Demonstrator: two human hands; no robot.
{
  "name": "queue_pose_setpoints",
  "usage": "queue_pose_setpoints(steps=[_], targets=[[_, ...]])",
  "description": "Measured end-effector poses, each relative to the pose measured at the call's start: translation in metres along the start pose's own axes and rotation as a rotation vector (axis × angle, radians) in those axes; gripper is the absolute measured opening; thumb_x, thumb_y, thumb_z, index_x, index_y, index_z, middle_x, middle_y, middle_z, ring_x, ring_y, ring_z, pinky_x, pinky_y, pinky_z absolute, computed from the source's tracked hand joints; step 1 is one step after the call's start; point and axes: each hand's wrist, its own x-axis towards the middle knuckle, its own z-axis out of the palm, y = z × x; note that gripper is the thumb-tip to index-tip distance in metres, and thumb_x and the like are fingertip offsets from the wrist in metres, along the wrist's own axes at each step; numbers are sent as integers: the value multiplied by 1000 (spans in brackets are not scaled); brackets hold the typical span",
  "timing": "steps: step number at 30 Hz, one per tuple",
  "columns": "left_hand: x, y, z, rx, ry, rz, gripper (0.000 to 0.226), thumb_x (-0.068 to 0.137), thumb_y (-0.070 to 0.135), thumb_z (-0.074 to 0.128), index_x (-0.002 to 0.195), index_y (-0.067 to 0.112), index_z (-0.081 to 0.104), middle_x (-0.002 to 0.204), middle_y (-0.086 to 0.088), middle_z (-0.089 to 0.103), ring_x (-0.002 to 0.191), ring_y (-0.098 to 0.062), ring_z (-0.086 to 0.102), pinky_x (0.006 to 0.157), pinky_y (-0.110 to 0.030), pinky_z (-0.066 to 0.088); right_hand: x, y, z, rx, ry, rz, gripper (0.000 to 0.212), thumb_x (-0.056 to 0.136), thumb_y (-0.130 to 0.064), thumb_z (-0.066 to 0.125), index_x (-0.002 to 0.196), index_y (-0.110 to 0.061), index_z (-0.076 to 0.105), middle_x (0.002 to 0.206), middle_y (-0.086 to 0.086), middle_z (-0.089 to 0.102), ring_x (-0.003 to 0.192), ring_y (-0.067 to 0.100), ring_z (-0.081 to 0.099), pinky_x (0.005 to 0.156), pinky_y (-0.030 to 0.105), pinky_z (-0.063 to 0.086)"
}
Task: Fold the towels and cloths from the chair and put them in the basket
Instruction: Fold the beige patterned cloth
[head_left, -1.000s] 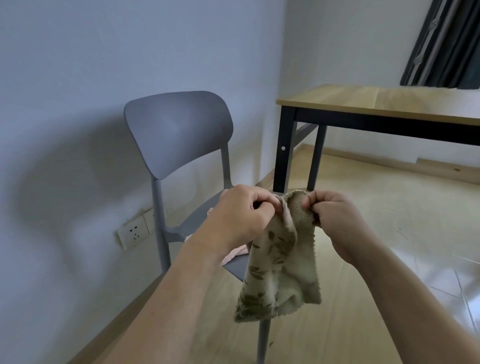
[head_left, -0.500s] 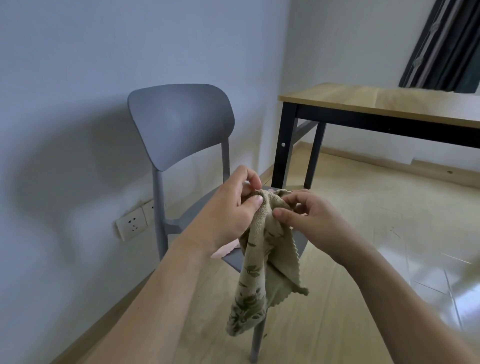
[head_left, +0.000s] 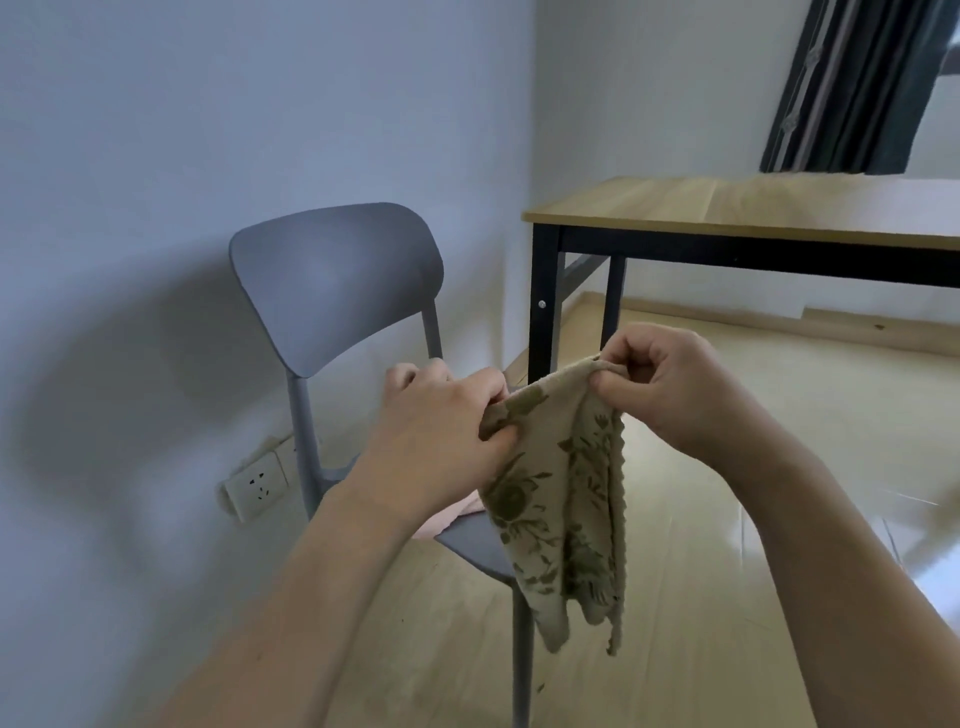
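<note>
Both hands, left (head_left: 441, 441) and right (head_left: 670, 384), pinch the cloth's (head_left: 566, 499) top edge (fingers curled tight) in front of the chair (head_left: 332, 280).

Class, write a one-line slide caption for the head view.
Both hands, left hand and right hand, pinch a leaf-patterned beige cloth before a grey chair.

Open floor (head_left: 675, 597) lies to the right of the grey chair (head_left: 332, 280), and there is open room above the tabletop (head_left: 753, 208) in the far right corner. On the left the wall (head_left: 130, 208) stands close behind the chair back. Both hands (head_left: 441, 441) (head_left: 670, 384) hold the beige patterned cloth (head_left: 561, 499) over the seat, and it hangs across the seat's front edge. A pink cloth (head_left: 457, 517) lies on the seat under the left wrist.
</note>
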Motion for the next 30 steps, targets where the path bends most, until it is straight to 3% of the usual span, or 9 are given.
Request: queue_pose_setpoints(steps=[3,7,10,12,15,19,23,28,30], targets=[[10,6,-6,278,59,40,29,95,47,35,82,28,52,78,9,56,85,-19,48,85,-38,30,1,6,-9,-70,67,-18,13,86,-13,65,73,-11,62,69,10,64,66,30,61,67,47,55],[16,17,-15,276,211,144,32,94,39,40,77,20,59,76,7,60,81,-23,46,80,-41,28,2,13,-12,-154,106,-5,15,89,-20,64,75,-18,59,72,2,65,70,23,63,68,37,57],[12,18,-18,-54,43,306,20,90,41,52,73,29,51,76,15,52,94,-11,41,89,-35,22,1,14,-10,-179,135,3,16,90,-18,63,74,-15,58,70,1,61,59,15,52,53,14,42],[2,28,-24,-330,-56,299,22,85,38,65,72,30,49,78,18,46,100,6,34,91,-26,22,1,15,-9,-183,131,11,16,90,-16,63,75,-13,58,69,2,60,57,12,47,51,13,39],[-8,38,-29,-447,-48,215,22,81,33,72,74,24,53,82,17,41,101,16,25,87,-24,29,-1,21,-5,-189,100,38,15,90,-15,61,76,-12,58,73,4,63,65,20,55,53,19,41],[-6,32,-28,-134,4,187,26,88,47,55,72,28,50,71,16,45,91,-5,32,85,-29,20,-4,21,-4,-188,91,48,15,89,-11,62,74,-9,58,69,3,59,58,16,48,50,16,38],[-5,15,-27,327,145,116,23,89,39,46,73,25,57,73,12,61,86,-19,44,84,-39,22,-3,9,-11,-161,69,26,16,86,-10,66,72,-12,59,69,2,61,58,14,49,51,15,39],[4,5,-34,464,285,21,11,83,28,55,83,18,59,76,4,66,89,-24,49,87,-42,23,-2,-9,-13,-2,6,41,16,82,-12,72,73,-17,61,65,-1,66,60,12,59,62,26,51],[8,5,-33,485,311,-9,7,80,22,59,82,16,62,72,4,65,88,-26,50,87,-43,23,-2,-12,-15,108,-5,53,15,81,-11,73,83,-20,61,68,5,71,67,18,66,71,31,54]])
